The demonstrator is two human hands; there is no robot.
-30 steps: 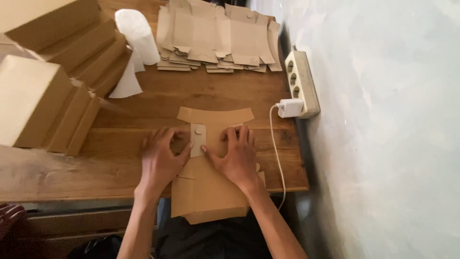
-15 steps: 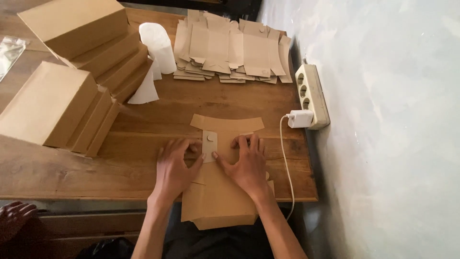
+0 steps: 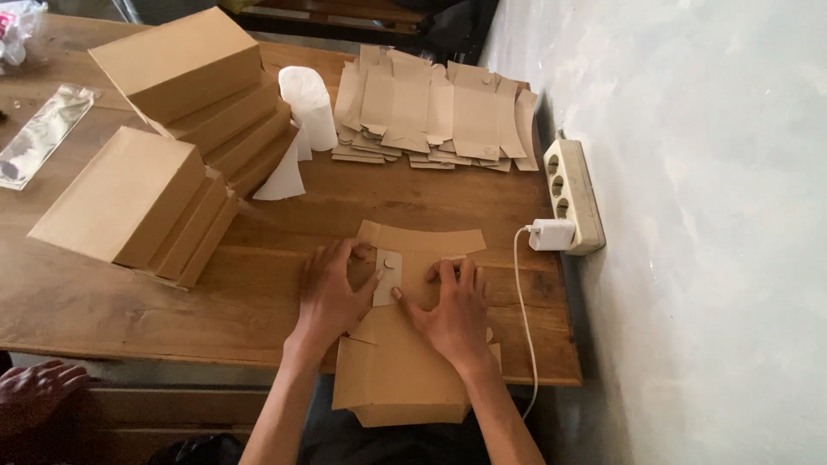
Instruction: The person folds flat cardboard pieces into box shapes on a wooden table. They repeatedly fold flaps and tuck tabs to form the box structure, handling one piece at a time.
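Fingers [image 3: 340, 258] of the left hand [image 3: 332, 297]: spread flat, palm down, pressing on the flat brown cardboard box blank [image 3: 405, 344]; nothing gripped. Fingers [image 3: 457, 274] of the right hand [image 3: 448, 314]: likewise splayed and laid flat on the same blank, just right of its pale rounded tab [image 3: 388, 275]; nothing gripped.

Box blank: lies at the near edge of the brown wooden worktop [image 3: 258, 284], between the two hands, its near part overhanging the edge towards the person; its far flap lies flat on the wood.

Stack of flat unfolded brown cardboard blanks [image 3: 431, 112]: far side of the worktop, well apart from the hands.

Roll of white paper [image 3: 308, 108]: upright, just left of that stack, with a loose sheet trailing towards the near side.

Assembled brown cardboard boxes, far pile [image 3: 194, 86]: leaning stacked, touching the roll's left side.

Assembled brown cardboard boxes, near pile [image 3: 129, 207]: left of the hands, leaning stacked.

Clear plastic sleeve [image 3: 43, 133]: flat at the far left.

Cream multi-socket power strip [image 3: 573, 194]: along the right edge by the pale grey wall [image 3: 706, 215], a white plug adapter [image 3: 550, 234] seated in it, a white cable [image 3: 524, 310] running down past the right hand.

Another person's hand [image 3: 34, 387]: lower left, below the worktop edge.
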